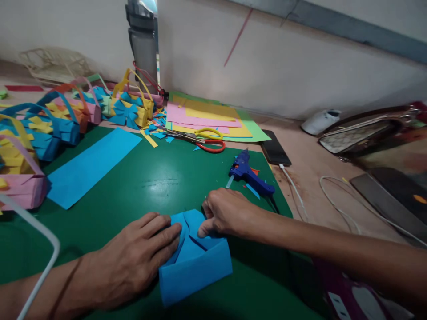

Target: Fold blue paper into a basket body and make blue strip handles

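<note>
A blue folded paper box [196, 271] stands on the green mat in front of me, its near wall upright and its top partly folded in. My left hand [136, 253] lies along the box's left side, fingers close together and pressing on the paper. At the far right corner my right hand [227, 211] grips the box wall, thumb inside and curled fingers outside. Beyond the right hand lies a blue glue gun [248, 171] with a clear glue stick at its rear. A flat blue paper strip [95, 169] rests farther left.
Small paper baskets [66, 120] in several colours line the left. Scissors [207, 138], stacked coloured paper [207, 118] and paper scraps lie at the back. A phone [276, 149] with a white cable is at right. A white bent rod [43, 249] crosses the lower left.
</note>
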### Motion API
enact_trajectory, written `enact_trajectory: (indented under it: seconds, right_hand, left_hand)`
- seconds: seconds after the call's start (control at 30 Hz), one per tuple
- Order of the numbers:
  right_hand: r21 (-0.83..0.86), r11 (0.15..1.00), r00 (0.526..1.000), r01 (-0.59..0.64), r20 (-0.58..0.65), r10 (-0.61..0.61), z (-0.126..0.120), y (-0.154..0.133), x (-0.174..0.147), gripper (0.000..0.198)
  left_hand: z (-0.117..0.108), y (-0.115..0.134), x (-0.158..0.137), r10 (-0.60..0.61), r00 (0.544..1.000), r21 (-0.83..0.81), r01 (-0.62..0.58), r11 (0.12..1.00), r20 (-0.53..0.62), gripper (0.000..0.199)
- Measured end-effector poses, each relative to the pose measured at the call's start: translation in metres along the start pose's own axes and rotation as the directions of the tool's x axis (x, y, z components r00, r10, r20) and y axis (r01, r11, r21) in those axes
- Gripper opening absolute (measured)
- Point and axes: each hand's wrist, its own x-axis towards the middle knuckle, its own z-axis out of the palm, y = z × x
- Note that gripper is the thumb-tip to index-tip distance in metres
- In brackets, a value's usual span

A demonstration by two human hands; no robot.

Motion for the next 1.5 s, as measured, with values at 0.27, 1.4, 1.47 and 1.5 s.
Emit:
enact_trajectory:
  seconds: [0.27, 1.4, 1.47, 1.5]
  right_hand:
    - [-0.008, 1.0, 0.998, 0.029, -0.05, -0.029, -0.001, -0.007, 0.006, 0.04]
    - [-0.056, 0.993, 0.992, 0.103, -0.072, -0.107, -0.009, -0.013, 0.01, 0.04]
    - [-0.066, 0.991, 0.99, 0.121, -0.068, -0.125, -0.008, -0.013, 0.009, 0.042]
    - [-0.069, 0.99, 0.989, 0.127, -0.066, -0.131, -0.008, -0.013, 0.009, 0.043]
  left_hand:
    - [-0.001, 0.0, 0.002, -0.013, 1.0, -0.05, 0.014, 0.999, 0.017, 0.031]
    - [0.003, -0.005, 0.007, -0.048, 0.994, -0.061, 0.053, 0.997, 0.094, 0.038]
    - [0.003, -0.006, 0.008, -0.059, 0.994, -0.07, 0.065, 0.995, 0.092, 0.037]
    - [0.002, -0.006, 0.009, -0.065, 0.993, -0.069, 0.072, 0.995, 0.099, 0.038]
